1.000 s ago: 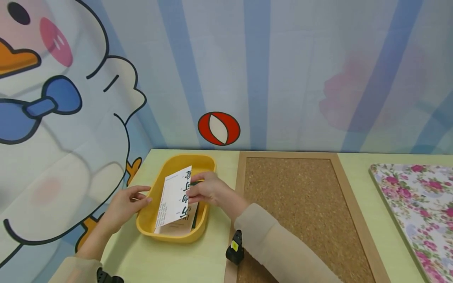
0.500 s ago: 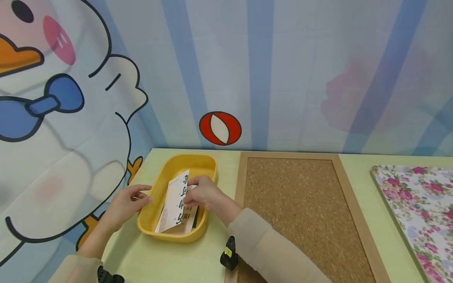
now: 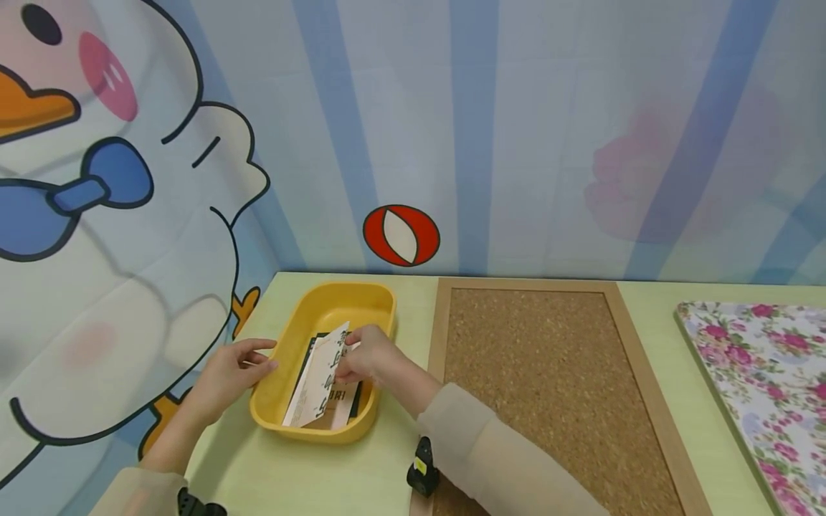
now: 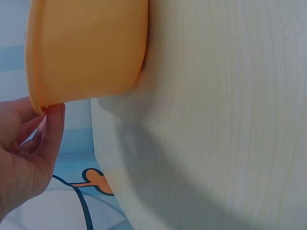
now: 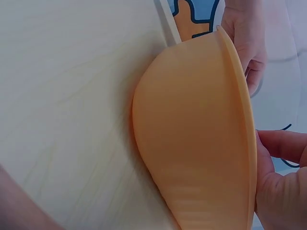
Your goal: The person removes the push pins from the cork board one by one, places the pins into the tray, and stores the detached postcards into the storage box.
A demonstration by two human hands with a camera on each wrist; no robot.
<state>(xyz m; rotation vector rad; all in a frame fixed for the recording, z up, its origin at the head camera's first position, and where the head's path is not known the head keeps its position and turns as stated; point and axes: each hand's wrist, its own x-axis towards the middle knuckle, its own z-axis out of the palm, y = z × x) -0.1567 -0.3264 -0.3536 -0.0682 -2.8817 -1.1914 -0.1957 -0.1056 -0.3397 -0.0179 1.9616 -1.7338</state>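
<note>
A yellow plastic basin (image 3: pixel 351 304) stands at the back left of the table. My left hand (image 3: pixel 229 376) pinches its left rim between thumb and fingers; the left wrist view shows the thumb under the rim of the basin (image 4: pixel 91 52). Inside the basin, my right hand (image 3: pixel 373 357) pinches the right edge of a white card (image 3: pixel 319 380) with black written characters. That card stands tilted over other cards (image 3: pixel 340 412), some dark green at the edges. In the right wrist view the basin wall (image 5: pixel 192 120) hides the cards.
Right of the basin lies a wood-framed cork board (image 3: pixel 535 358), with my right forearm over its lower part. A flower-patterned board (image 3: pixel 761 373) lies at the far right. Behind the table hangs a printed cloth backdrop (image 3: pixel 529 143).
My right hand has lowered the white card and turned it more on edge, so dark green card edges now show at its left. My left hand has stayed at the rim.
</note>
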